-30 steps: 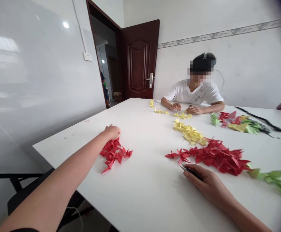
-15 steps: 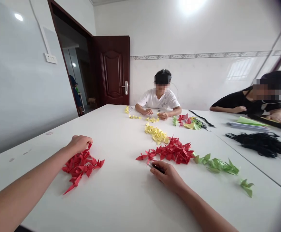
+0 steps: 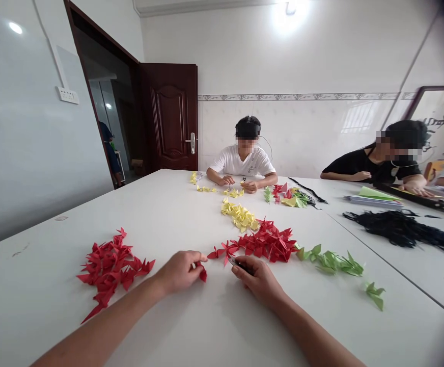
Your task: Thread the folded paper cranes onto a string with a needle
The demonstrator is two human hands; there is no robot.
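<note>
My left hand [image 3: 184, 270] pinches a single red folded paper piece [image 3: 203, 273] over the middle of the white table. Just right of it, my right hand [image 3: 253, 275] is closed on a small dark tool with a metal tip [image 3: 232, 261], which points at the near edge of a red paper pile [image 3: 270, 242]. Another heap of red folded pieces [image 3: 109, 270] lies to the left, beside my left forearm. Yellow pieces [image 3: 240, 215] sit behind the central red pile, and green ones [image 3: 331, 260] trail off to its right.
Across the white table [image 3: 168, 214], a person in white [image 3: 241, 160] handles yellow pieces. A person in black [image 3: 359, 163] leans at the right, near stacked paper [image 3: 375, 198] and a bundle of black cords [image 3: 393, 224].
My left hand has moved right from the left red heap to the middle, carrying one red piece. My right hand still holds the tool. The view has shifted slightly.
</note>
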